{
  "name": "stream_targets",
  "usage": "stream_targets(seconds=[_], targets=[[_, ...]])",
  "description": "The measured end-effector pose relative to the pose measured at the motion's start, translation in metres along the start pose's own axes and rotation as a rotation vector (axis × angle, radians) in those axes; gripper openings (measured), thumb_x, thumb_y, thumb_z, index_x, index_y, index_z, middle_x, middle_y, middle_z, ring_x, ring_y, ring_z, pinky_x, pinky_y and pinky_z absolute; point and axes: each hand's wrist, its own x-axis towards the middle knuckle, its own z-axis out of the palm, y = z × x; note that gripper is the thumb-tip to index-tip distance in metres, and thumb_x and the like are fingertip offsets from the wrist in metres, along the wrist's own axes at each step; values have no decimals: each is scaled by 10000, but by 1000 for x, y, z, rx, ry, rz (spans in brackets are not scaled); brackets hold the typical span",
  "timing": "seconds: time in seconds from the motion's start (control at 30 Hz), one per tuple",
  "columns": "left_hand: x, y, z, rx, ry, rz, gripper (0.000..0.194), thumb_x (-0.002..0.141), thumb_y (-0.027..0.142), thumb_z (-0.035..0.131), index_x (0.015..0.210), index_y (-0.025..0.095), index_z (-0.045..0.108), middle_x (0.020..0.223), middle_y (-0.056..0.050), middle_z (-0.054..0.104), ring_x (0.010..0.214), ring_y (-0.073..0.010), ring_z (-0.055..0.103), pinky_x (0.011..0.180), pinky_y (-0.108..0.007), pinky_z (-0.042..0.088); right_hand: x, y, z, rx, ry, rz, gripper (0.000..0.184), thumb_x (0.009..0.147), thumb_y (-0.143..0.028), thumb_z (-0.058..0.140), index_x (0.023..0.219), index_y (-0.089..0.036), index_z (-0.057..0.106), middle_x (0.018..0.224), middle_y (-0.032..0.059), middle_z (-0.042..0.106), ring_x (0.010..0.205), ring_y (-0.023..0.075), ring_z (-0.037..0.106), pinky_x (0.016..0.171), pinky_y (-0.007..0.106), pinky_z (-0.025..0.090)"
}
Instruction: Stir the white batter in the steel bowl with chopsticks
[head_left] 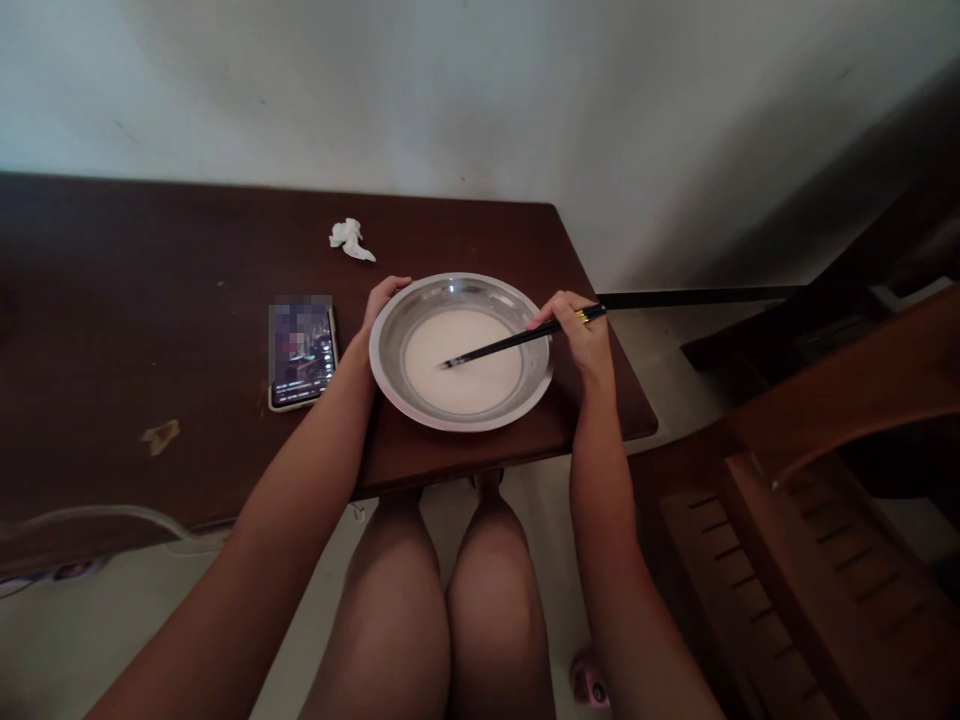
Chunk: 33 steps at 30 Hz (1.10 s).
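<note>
A wide metal bowl [390,385] stands on the dark wooden table [450,462] in front of me. Pale, milky liquid [480,390] covers its bottom. My left hand [382,300] grips the bowl's left rim, its fingers partly hidden behind the wall. Black chopsticks [517,340] with gold bands are held in my right hand [574,325], above the bowl's right rim. They slant down to the left, and their tips are in the liquid near the middle.
A phone [304,385] with a lit screen lies left of the bowl. Crumpled tissue [351,240] sits farther back, and a brownish scrap [160,436] at the left. A pale cable [112,512] crosses the table's front edge. Wooden chair-like furniture [825,540] stands at the right.
</note>
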Motion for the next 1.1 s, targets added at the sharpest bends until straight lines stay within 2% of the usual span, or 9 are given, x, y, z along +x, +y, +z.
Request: stream_targets(seconds=[0.17, 0.27, 0.37, 0.47, 0.57, 0.73, 0.83, 0.93, 1.1], targets=[[-4, 1, 4, -47, 5, -5, 207, 910, 288, 580, 710, 236, 583, 560, 5, 566, 552, -212, 586, 608, -328, 524, 2, 5, -1, 28, 186, -1, 554, 904, -741, 619, 640, -259, 695, 593, -28, 676, 608, 139, 697, 684, 319, 594], [-3, 1, 4, -80, 5, -24, 214, 906, 285, 576, 697, 238, 581, 560, -2, 579, 516, -200, 550, 560, -321, 506, 2, 6, -1, 78, 119, 16, 542, 904, -729, 630, 644, -258, 698, 574, -35, 662, 561, 131, 675, 632, 308, 572], [-1, 0, 2, -82, -4, -31, 192, 891, 288, 601, 704, 244, 592, 569, -6, 602, 517, -205, 554, 553, -327, 517, 1, 3, -1, 10, 8, 0, 506, 913, -693, 648, 656, -264, 721, 643, -16, 719, 688, 151, 723, 733, 329, 600], [0, -1, 0, -67, -7, -16, 163, 880, 281, 611, 721, 247, 602, 563, -4, 604, 533, -221, 581, 568, -338, 535, 2, 4, -1, -39, 102, -21, 517, 930, -690, 625, 655, -263, 722, 664, -12, 726, 732, 154, 731, 774, 337, 599], [-1, -1, 0, -76, -8, -14, 172, 886, 276, 611, 718, 242, 597, 560, -2, 603, 518, -210, 573, 567, -330, 538, 3, 9, -2, 34, 196, -8, 547, 933, -711, 601, 650, -255, 703, 598, -29, 667, 596, 128, 678, 664, 312, 569], [-3, 1, 4, -116, 13, -39, 204, 919, 266, 588, 720, 228, 566, 543, 9, 581, 461, -168, 528, 502, -274, 502, 1, 6, -1, 26, -36, -9, 495, 930, -665, 648, 674, -249, 727, 642, -16, 717, 700, 145, 734, 724, 314, 591], [-2, 1, 5, -122, 32, -53, 196, 935, 280, 580, 747, 223, 580, 541, 7, 579, 459, -171, 531, 492, -274, 501, 3, 6, -1, 13, 63, -40, 489, 930, -659, 654, 679, -247, 736, 644, -22, 719, 702, 141, 738, 752, 315, 598], [-1, 0, 3, -109, 31, -43, 133, 913, 283, 612, 789, 235, 615, 557, 7, 595, 476, -191, 549, 525, -298, 528, 3, 9, -1, 65, 173, -31, 533, 923, -700, 631, 659, -245, 716, 595, -41, 670, 581, 117, 693, 656, 291, 567], [0, 1, 2, -115, 31, -53, 189, 928, 270, 596, 744, 231, 614, 561, 5, 597, 483, -184, 542, 558, -292, 518, 2, 7, -2, 38, -42, -11, 479, 919, -660, 670, 672, -256, 745, 647, -26, 727, 705, 135, 746, 725, 297, 586]])
